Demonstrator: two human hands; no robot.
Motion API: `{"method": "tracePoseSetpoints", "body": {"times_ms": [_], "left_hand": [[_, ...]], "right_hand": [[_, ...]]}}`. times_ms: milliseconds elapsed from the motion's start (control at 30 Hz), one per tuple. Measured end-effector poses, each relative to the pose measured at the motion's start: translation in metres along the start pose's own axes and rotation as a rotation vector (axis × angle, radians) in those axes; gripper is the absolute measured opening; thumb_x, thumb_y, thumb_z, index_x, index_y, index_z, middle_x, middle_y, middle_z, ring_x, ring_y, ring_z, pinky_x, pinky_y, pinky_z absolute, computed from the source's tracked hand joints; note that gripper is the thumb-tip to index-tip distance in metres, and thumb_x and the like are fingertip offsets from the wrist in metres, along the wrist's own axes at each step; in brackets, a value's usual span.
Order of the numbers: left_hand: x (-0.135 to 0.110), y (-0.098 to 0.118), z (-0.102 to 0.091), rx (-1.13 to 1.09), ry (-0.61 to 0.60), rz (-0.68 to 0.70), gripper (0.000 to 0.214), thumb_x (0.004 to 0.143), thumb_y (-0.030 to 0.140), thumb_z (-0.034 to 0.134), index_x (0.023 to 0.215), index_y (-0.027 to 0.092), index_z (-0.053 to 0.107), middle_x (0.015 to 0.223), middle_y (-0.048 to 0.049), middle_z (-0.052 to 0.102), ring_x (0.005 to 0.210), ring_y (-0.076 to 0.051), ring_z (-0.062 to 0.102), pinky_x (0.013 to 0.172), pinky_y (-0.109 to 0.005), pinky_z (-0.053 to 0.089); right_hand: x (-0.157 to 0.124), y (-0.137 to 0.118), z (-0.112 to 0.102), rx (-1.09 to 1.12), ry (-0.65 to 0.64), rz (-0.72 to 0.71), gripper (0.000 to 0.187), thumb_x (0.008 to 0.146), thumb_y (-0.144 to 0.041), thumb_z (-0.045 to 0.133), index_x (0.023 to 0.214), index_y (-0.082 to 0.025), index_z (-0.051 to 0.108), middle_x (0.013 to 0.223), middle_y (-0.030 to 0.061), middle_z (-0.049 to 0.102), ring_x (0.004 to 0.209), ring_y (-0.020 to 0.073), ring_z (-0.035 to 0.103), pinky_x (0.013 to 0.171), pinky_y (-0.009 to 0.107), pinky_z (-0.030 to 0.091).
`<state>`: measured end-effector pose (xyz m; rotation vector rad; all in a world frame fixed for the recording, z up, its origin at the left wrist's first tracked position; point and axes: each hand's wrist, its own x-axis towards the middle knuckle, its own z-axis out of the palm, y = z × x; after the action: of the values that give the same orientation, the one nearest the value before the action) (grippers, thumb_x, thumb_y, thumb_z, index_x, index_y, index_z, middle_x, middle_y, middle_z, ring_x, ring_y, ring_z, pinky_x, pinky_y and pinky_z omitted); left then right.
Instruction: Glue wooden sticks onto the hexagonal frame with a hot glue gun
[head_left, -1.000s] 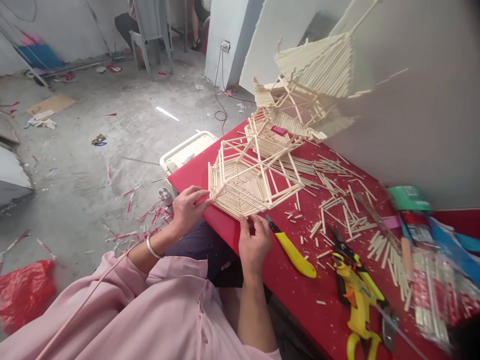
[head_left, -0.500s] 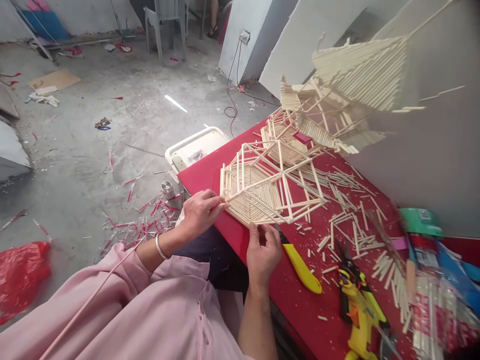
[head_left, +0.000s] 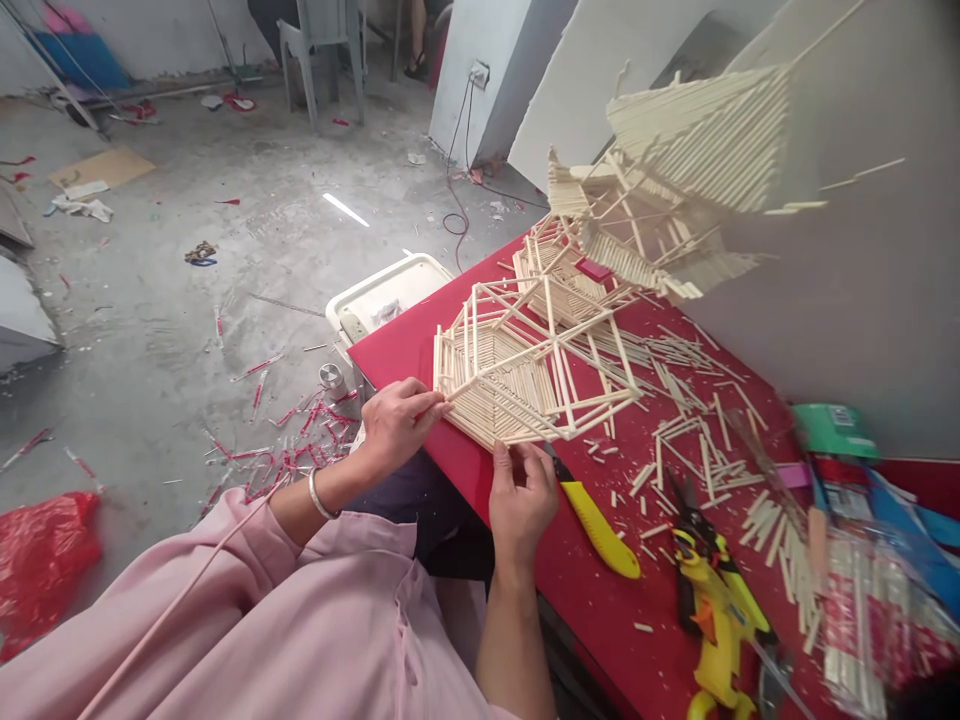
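A hexagonal frame of thin wooden sticks (head_left: 525, 375) lies on the red table (head_left: 570, 570). My left hand (head_left: 397, 425) pinches the frame's near left corner, its fingers closed on a stick there. At the frame's front edge my right hand (head_left: 521, 500) has its fingers curled and its fingertips touch the sticks. A yellow utility knife (head_left: 600, 525) lies just right of my right hand.
A taller stick model (head_left: 667, 190) stands behind the frame against the grey wall. Loose sticks (head_left: 690, 440) litter the table. Yellow-handled pliers (head_left: 712, 590) and packets of sticks (head_left: 870, 590) lie at right. A white bin (head_left: 382, 300) sits on the littered floor at left.
The view has shifted slightly. Both hands stay on the hexagonal frame; the left hand's grip on the corner has barely moved.
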<state>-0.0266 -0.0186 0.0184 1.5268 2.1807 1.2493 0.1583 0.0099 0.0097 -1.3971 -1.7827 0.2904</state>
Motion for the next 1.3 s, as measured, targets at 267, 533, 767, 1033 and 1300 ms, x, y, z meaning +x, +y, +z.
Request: {"method": "tracePoseSetpoints", "body": {"times_ms": [267,533,767,1033,1300], "left_hand": [[-0.007,0.000,-0.006,-0.212,0.027,-0.055,0.022,0.087,0.042,0.066,0.082,0.024,0.079,0.079,-0.0060,0.071,0.071,-0.016,0.061,0.065,-0.027,0.040],[-0.013,0.044,0.003,-1.035,-0.472,-0.867,0.036,0.078,0.049,0.070,0.067,0.016,0.065,0.061,-0.0031,0.065,0.032,-0.007,0.039,0.033,-0.023,0.020],[0.000,0.052,0.005,-1.166,-0.374,-1.003,0.033,0.076,0.041,0.075,0.066,0.014,0.059,0.065,-0.0032,0.066,0.037,-0.004,0.041,0.034,-0.019,0.023],[-0.001,0.061,0.006,-1.059,-0.267,-0.984,0.027,0.075,0.035,0.074,0.066,0.014,0.059,0.062,-0.0018,0.065,0.033,-0.003,0.039,0.033,-0.021,0.018],[0.000,0.063,0.010,-1.020,-0.212,-0.963,0.023,0.076,0.033,0.074,0.078,0.012,0.064,0.061,-0.0024,0.066,0.031,-0.003,0.036,0.032,-0.019,0.016]], "right_hand": [[0.000,-0.001,0.001,0.009,0.015,-0.007,0.036,0.092,-0.050,0.059,0.091,-0.016,0.071,0.089,0.0103,0.069,0.081,0.0195,0.068,0.074,0.031,0.056],[0.001,-0.002,0.000,0.030,-0.009,0.010,0.034,0.092,-0.047,0.060,0.093,-0.015,0.070,0.091,0.0104,0.068,0.083,0.0200,0.067,0.078,0.033,0.055],[0.000,-0.001,0.000,0.036,-0.006,0.002,0.038,0.093,-0.050,0.059,0.093,-0.014,0.071,0.089,0.0108,0.068,0.084,0.0203,0.067,0.077,0.033,0.055],[-0.001,0.000,0.003,0.096,-0.012,0.029,0.039,0.093,-0.051,0.057,0.096,-0.015,0.072,0.094,0.0114,0.068,0.079,0.0183,0.066,0.073,0.032,0.055],[-0.002,-0.004,0.002,0.175,-0.032,0.057,0.036,0.096,-0.048,0.053,0.099,-0.018,0.071,0.096,0.0098,0.066,0.084,0.0179,0.065,0.078,0.031,0.055]]}}
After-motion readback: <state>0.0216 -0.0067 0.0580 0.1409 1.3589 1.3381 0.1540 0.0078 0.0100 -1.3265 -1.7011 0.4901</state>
